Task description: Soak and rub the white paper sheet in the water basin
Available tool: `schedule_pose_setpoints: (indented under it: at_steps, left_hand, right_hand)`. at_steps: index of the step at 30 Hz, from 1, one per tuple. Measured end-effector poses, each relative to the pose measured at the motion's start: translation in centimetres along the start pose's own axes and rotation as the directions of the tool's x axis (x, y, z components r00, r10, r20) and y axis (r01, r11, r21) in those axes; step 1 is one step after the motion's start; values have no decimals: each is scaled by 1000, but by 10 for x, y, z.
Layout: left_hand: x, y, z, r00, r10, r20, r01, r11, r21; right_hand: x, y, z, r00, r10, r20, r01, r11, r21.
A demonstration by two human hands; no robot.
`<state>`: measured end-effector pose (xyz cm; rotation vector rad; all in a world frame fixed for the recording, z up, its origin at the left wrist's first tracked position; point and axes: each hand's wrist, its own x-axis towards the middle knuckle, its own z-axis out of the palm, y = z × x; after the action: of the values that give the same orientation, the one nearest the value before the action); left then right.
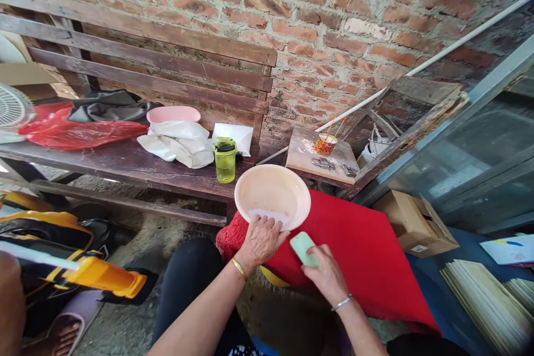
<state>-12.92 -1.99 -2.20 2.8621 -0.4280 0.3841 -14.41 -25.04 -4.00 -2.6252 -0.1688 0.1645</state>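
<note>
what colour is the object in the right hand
The object is pale green, best seen in the head view.

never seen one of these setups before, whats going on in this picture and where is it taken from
There is no machine at work here, just a person's two bare hands. The single picture comes from a camera worn on that person's head, looking forward and down, so the arms reach in from the bottom edge.

The left hand, with a gold-coloured bangle on its wrist, rests at the near rim of a pale basin. Something whitish lies inside; I can't tell what. The right hand holds a light green object, too unclear to name.

The basin stands by the corner of a red cloth. Beyond, a wooden bench carries a green cup and a red plastic bag.
</note>
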Motion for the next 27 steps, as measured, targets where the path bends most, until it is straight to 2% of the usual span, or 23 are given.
schedule_pose_setpoints:
  at_steps: [2, 4, 7, 8, 10, 12, 14, 16, 18, 21, 24, 27]
  left_hand:
    - [1, 1, 0, 1000, -5, 25, 5, 1000, 1]
    - [2, 1, -1, 999, -7, 37, 7, 1000, 12]
    - [5, 2, -3, 998, -15, 60, 14, 999, 29]
    - [6, 2, -5, 997, -18, 76, 16, 999, 30]
    - [12, 1, -12, 991, -27, 129, 24, 999, 27]
    - [21, -1, -19, 975, -51, 215, 50, 999, 7]
    - [34, -5, -26, 948, -73, 311, 82, 996, -17]
    - [49, -12, -31, 912, -79, 402, 93, 996, -15]
    - [66, -21, -32, 881, -83, 466, 88, 996, 12]
    - [92, -41, -28, 847, -116, 520, 103, 993, 54]
    - [114, -62, -20, 805, -168, 569, 143, 986, 89]
    - [127, -77, -8, 766, -206, 609, 190, 978, 91]
  right_hand:
    - [-5, 45, -21, 987, 135, -86, -134, 991, 9]
    - [-14, 86, -42, 946, 267, -183, -272, 962, 0]
    - [-27, 119, -62, 881, 366, -298, -393, 919, -33]
    - [-30, 119, -63, 880, 358, -312, -387, 922, -32]
    - [-32, 101, -56, 912, 287, -293, -303, 953, -12]
    - [-29, 66, -38, 963, 149, -223, -151, 988, 10]
    - [-22, 26, -16, 992, -2, -125, 4, 1000, 10]
    - [-15, -6, 4, 993, -110, -41, 110, 994, 0]
    - [-8, -22, 15, 986, -167, 10, 167, 986, 4]
    - [2, -8, 10, 990, -138, 17, 138, 990, -1]
    - [6, 43, -16, 997, 35, -72, -40, 997, -67]
    - [4, 93, -44, 956, 207, -207, -233, 966, -109]
